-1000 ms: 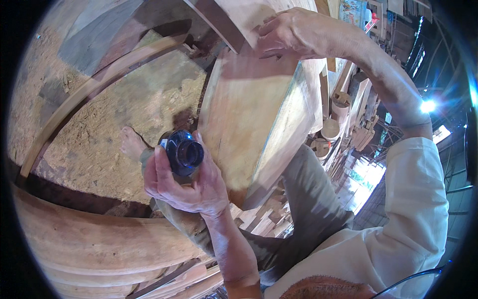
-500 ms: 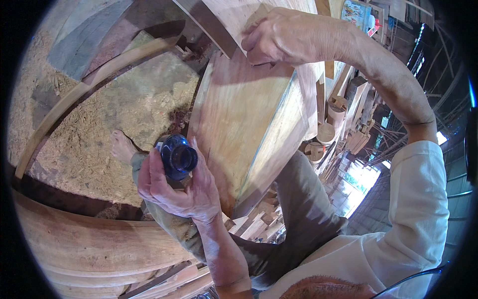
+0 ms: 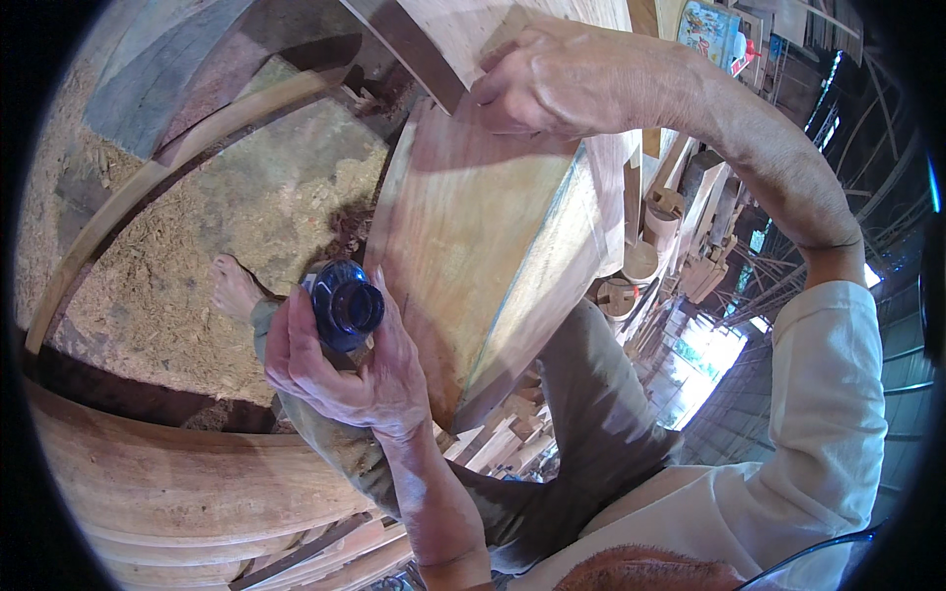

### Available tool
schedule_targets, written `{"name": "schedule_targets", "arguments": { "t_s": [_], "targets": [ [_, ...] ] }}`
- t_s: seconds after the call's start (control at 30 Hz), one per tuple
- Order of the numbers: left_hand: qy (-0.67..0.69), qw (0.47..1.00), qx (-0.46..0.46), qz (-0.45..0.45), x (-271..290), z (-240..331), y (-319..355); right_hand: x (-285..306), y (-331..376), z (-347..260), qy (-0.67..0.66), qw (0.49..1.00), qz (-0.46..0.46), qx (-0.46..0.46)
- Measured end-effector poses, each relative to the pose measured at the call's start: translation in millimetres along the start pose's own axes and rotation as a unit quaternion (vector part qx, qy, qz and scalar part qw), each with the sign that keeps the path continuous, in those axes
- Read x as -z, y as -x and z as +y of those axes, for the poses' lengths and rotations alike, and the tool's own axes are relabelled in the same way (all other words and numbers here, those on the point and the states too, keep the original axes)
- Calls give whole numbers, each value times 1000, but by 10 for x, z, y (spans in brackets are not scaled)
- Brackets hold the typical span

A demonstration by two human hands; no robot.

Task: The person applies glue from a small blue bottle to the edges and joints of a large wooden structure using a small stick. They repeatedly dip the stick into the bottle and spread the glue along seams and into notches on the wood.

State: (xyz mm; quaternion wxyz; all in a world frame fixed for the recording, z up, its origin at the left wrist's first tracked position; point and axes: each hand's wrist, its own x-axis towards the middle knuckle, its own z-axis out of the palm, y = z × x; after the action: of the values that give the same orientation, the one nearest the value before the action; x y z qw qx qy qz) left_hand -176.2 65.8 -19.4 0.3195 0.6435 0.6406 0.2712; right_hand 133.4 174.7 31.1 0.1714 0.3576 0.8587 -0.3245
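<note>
My left hand (image 3: 360,384) is wrapped round a small dark blue glass bottle (image 3: 340,305), its round mouth tilted up toward me. No cap shows on the bottle. Below it lies a smooth, pale wooden panel (image 3: 483,236) with a thin blue line along its length. At the panel's far end my right hand (image 3: 552,84) is closed, knuckles up, the fingertips curled down near the wood. What those fingers hold, if anything, is hidden under the hand.
A curved wooden strip (image 3: 148,187) arcs across the sawdust-strewn ground (image 3: 187,305) at left. Large rounded timbers (image 3: 197,483) lie at lower left. My bare foot (image 3: 235,286) rests beside the bottle. Several wooden blocks and pieces (image 3: 641,258) stand at right, past a decorated tin (image 3: 708,32).
My left hand, with the bottle, has shifted slightly left and up. My right hand has moved only a little, still closed over the panel's far end.
</note>
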Motion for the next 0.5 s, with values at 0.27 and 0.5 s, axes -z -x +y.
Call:
{"name": "schedule_targets", "arguments": {
  "t_s": [0.27,0.5],
  "targets": [
    [-23,999,-28,-16,-8,51,-8,44,-6,34,-9,999,-37,35],
    [-19,999,-44,-15,-40,49,-16,88,76,11,4,996,-86,-3]
  ]
}}
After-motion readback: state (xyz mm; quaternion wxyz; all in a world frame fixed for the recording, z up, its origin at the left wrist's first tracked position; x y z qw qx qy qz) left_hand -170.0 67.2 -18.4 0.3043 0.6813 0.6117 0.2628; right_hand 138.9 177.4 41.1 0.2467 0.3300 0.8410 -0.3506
